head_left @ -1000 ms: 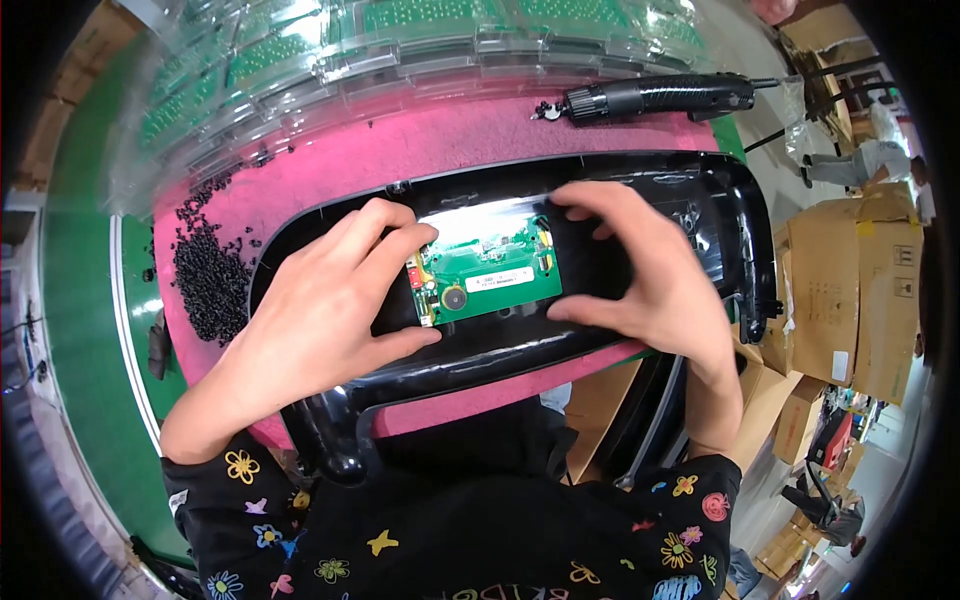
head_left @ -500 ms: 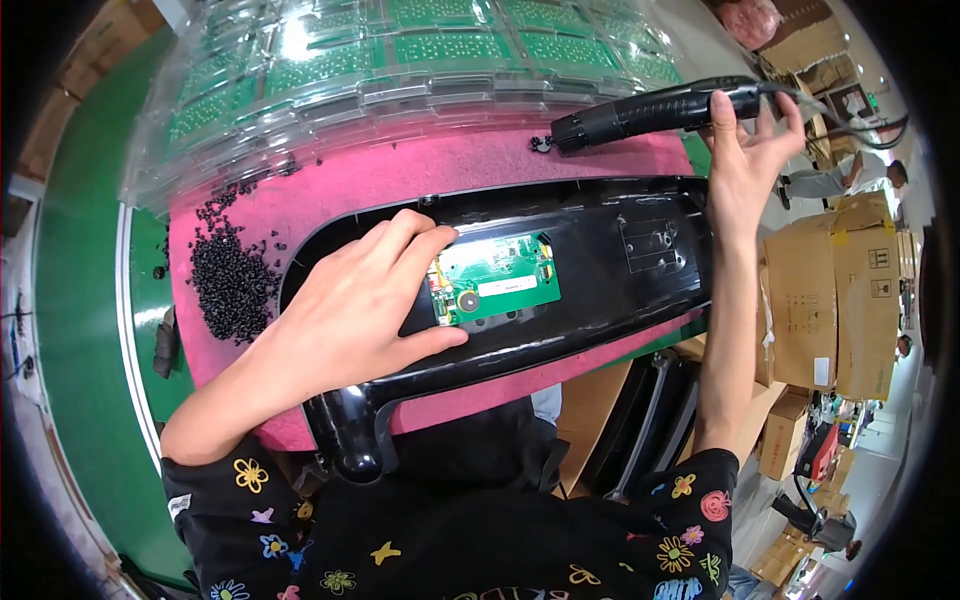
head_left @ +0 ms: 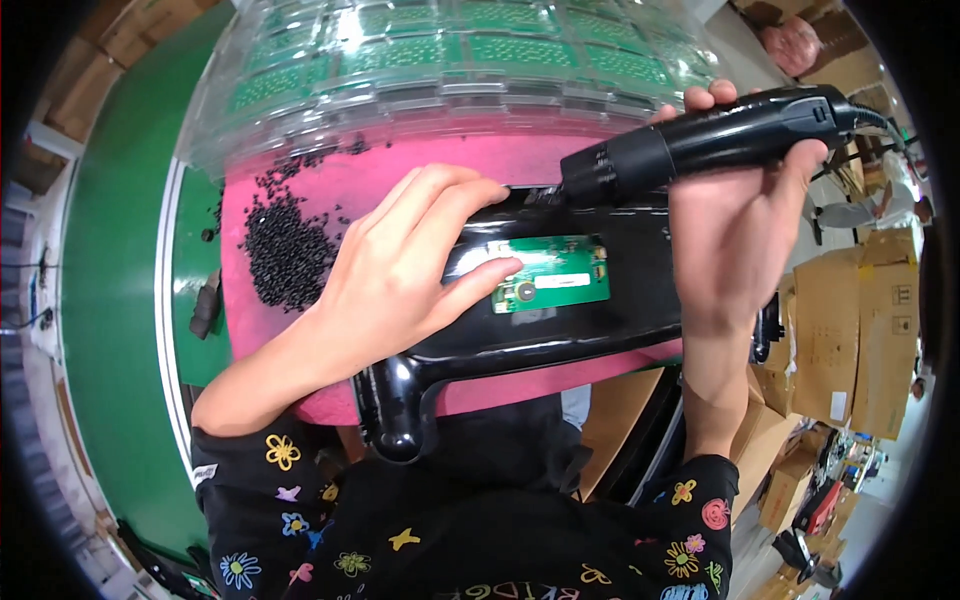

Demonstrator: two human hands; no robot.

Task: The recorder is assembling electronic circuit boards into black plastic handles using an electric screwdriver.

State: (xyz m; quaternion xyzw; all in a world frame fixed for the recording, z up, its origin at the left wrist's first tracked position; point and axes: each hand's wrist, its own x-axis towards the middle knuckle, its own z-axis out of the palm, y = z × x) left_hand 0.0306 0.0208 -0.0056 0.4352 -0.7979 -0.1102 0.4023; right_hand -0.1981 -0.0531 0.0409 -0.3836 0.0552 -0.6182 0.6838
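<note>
My right hand (head_left: 735,220) grips a black corded electric screwdriver (head_left: 700,145), held nearly level with its nose pointing left. Small dark pieces, apparently screws (head_left: 543,196), cluster at its tip. My left hand (head_left: 410,250) is open, its fingers stretched toward that tip and the index fingertip just left of it. Below, a long black plastic housing (head_left: 560,335) lies across the mat. Inside it sits a green circuit board (head_left: 570,272) with a round black part and a white label. The left thumb reaches over the board's left end.
A heap of small black screws (head_left: 285,250) lies on the pink mat (head_left: 265,335), left of the housing. Stacked clear plastic trays (head_left: 430,90) of green boards stand along the far side. Cardboard boxes (head_left: 845,335) fill the right, with people beyond.
The screwdriver has come nearer, from over the mat to above the housing's far edge, and turned in my right hand. My left hand has lifted toward its tip. The view has shifted.
</note>
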